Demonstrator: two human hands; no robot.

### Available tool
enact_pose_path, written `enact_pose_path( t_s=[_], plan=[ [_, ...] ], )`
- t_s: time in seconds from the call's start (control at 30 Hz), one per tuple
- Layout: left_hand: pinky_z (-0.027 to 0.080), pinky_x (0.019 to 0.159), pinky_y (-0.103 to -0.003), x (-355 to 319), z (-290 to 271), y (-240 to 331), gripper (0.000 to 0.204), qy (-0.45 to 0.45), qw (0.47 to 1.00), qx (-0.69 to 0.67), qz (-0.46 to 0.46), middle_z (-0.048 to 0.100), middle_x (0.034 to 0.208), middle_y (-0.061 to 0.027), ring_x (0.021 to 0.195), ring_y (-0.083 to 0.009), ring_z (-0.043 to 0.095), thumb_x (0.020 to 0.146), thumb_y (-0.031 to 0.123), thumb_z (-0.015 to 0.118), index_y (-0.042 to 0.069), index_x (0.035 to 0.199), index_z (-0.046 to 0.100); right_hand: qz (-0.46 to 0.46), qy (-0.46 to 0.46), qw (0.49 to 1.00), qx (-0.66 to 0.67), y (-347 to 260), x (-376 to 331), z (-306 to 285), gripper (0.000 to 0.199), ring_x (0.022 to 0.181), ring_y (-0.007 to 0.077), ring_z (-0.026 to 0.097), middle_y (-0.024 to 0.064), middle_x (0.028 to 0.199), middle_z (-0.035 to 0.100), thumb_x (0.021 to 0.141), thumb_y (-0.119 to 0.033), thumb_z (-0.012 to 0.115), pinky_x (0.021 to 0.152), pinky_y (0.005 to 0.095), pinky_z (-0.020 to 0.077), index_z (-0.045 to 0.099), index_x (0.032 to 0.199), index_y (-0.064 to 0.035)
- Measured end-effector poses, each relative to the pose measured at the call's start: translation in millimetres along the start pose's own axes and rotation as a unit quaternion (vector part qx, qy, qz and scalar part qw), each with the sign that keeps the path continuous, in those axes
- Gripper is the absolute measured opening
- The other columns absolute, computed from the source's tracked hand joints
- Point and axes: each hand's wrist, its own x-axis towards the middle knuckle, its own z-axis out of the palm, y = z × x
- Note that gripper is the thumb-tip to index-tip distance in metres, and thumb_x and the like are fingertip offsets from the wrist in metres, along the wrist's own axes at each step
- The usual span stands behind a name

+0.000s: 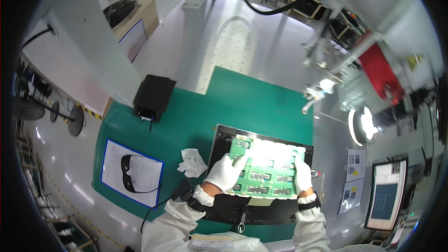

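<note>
I feared the green board point(268, 170), held over the black fixture point(223, 213) on the near side of the green mat point(191, 114), might tip if 1 grip slackened, since the left hand point(225, 174) and right hand point(303, 175), partly closed, clasped only its left and right edges.

Two hands point(224, 173) point(302, 175), one green panel point(269, 170), one black tray point(275, 215), one pair of glasses point(126, 178) and one monitor point(386, 196) show.

Legible text: none. Print on the sheet point(113, 170), label point(210, 242), pages point(355, 164) and monitor point(386, 196) is too small to read.
</note>
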Motion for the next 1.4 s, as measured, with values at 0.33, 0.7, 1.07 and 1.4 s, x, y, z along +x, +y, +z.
enact_pose_path(
  t_s=[0.33, 0.7, 1.07, 1.4],
  plan=[
    [0.049, 0.066, -0.027, -104.2, -12.6, -23.9, 0.043, -0.003, 0.977, -0.184, -0.106, 0.059, 0.080, -0.0027, 0.070, -0.0106, 0.055, 0.107, 0.042, 0.047, 0.000, 0.109, 0.058, -0.042, -0.006, 0.924, 0.381, 60.0, 29.2, -142.3, 0.041, 0.048, 0.0069, 0.039, -0.0051, 0.064, 0.042, 0.104, -0.048, 0.048, 0.041, 0.0243, 0.0308, 0.051, 0.084, -0.0128],
    [0.047, 0.096, -0.034, -241.0, 110.8, -104.3, 0.064, -0.305, 0.917, 0.132, -0.223, 0.071, 0.111, -0.0133, 0.104, -0.0258, 0.065, 0.091, 0.061, 0.061, 0.001, 0.114, 0.069, 0.072, 0.218, 0.833, 0.503, 124.2, 82.7, -170.9, 0.057, 0.080, 0.0203, 0.057, 0.0084, 0.093, 0.055, 0.090, -0.065, 0.060, 0.065, 0.0359, 0.0495, 0.055, 0.106, -0.0097],
    [0.028, 0.041, -0.022, -217.8, 105.2, -41.0, 0.049, -0.181, 0.670, -0.525, -0.492, 0.041, 0.057, 0.0066, 0.044, -0.0074, 0.034, 0.099, 0.056, 0.055, 0.015, 0.074, 0.054, 0.078, 0.304, 0.742, 0.592, 128.1, 101.1, -169.8, 0.053, 0.062, 0.0237, 0.055, 0.0097, 0.074, 0.053, 0.091, -0.059, 0.061, 0.058, 0.0347, 0.0510, 0.051, 0.088, -0.0067],
    [0.026, 0.038, -0.023, -246.9, 108.6, -49.9, 0.026, -0.188, 0.769, -0.413, -0.451, 0.041, 0.056, 0.0075, 0.041, -0.0058, 0.035, 0.101, 0.027, 0.061, 0.019, 0.082, 0.045, -0.116, 0.310, 0.933, 0.137, 68.9, 55.3, -105.5, 0.058, 0.048, 0.0166, 0.044, 0.0062, 0.053, 0.051, 0.103, -0.046, 0.051, 0.050, 0.0370, 0.0348, 0.054, 0.062, -0.0044]
  ],
)
